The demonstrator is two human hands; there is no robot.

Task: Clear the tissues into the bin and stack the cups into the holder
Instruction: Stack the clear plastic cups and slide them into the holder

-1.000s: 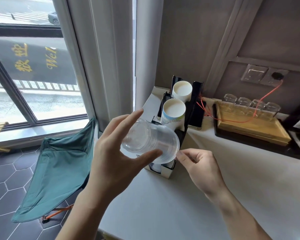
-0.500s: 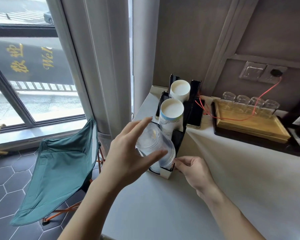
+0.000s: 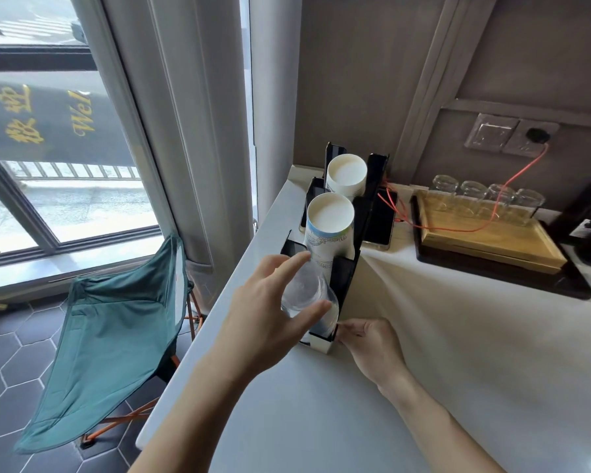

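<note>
Clear cups going into the holder's front slot
Left hand (image 3: pixel 270 322) fingers pinch the light, slippery clear plastic cup stack (image 3: pixel 307 298); right hand (image 3: pixel 372 346) fingers curl, steadying the black cup holder (image 3: pixel 342 278).

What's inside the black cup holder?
The black cup holder holds two stacks of paper cups, and the left hand holds clear plastic cups in its front slot. The slot's bottom is hidden.

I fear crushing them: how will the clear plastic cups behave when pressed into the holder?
The clear plastic cups look thin-walled, so probably light and easily squashed. Their smooth surface may slip. The left hand pushes them while the right hand braces the holder, suggesting it might slide.
</note>
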